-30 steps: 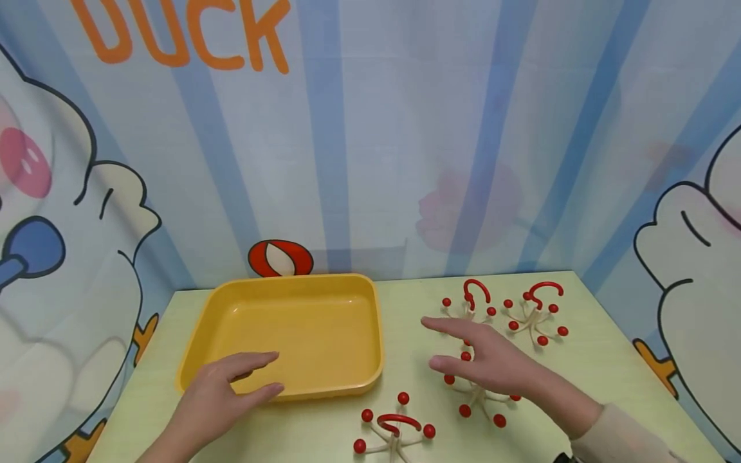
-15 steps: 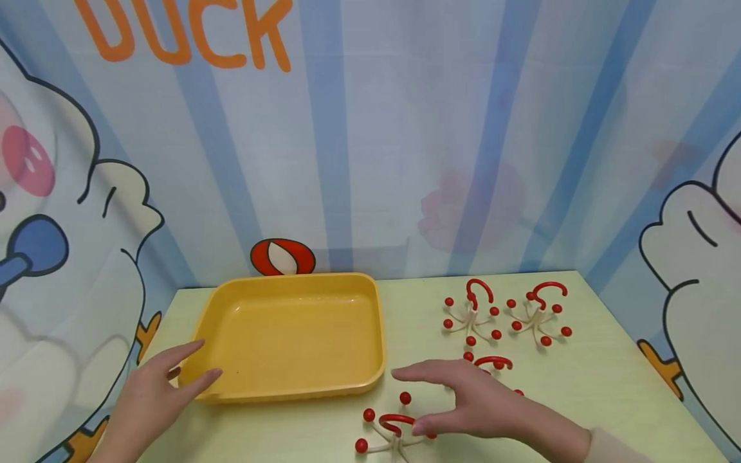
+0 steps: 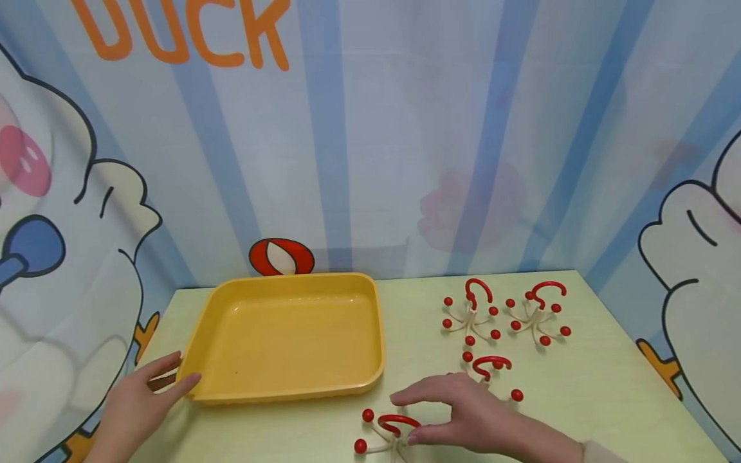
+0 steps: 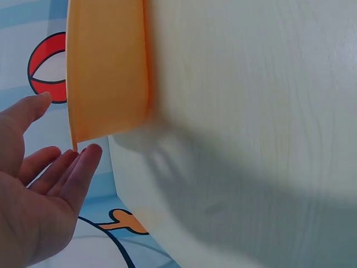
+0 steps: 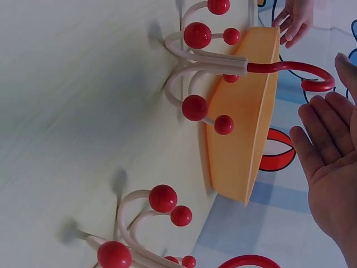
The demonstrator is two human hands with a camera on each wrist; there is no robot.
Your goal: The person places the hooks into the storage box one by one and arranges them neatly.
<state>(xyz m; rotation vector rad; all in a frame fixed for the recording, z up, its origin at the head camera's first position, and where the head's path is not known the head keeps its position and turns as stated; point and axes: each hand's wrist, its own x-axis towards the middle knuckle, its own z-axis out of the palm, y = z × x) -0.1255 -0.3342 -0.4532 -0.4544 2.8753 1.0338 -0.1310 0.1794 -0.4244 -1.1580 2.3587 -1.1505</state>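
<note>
My left hand is at the front left corner of a yellow tray, its thumb over the rim side and fingers outside. In the left wrist view, the fingertips meet the tray's corner while the thumb stands apart from it. My right hand is beside the nearest multi-pronged hanger, which has white prongs tipped with red balls and a red hook on top. In the right wrist view, thumb and fingers spread around the red hook without visibly gripping it. The right hand hides some prongs.
Another such hanger stands just behind my right hand, partly covered. Two more, a left one and a right one, stand at the back right of the pale table. A printed cloth rises behind the table.
My left hand has moved left from over the tray's front to its left corner. My right hand has come down and toward the front, from above the back hangers to the nearest one.
</note>
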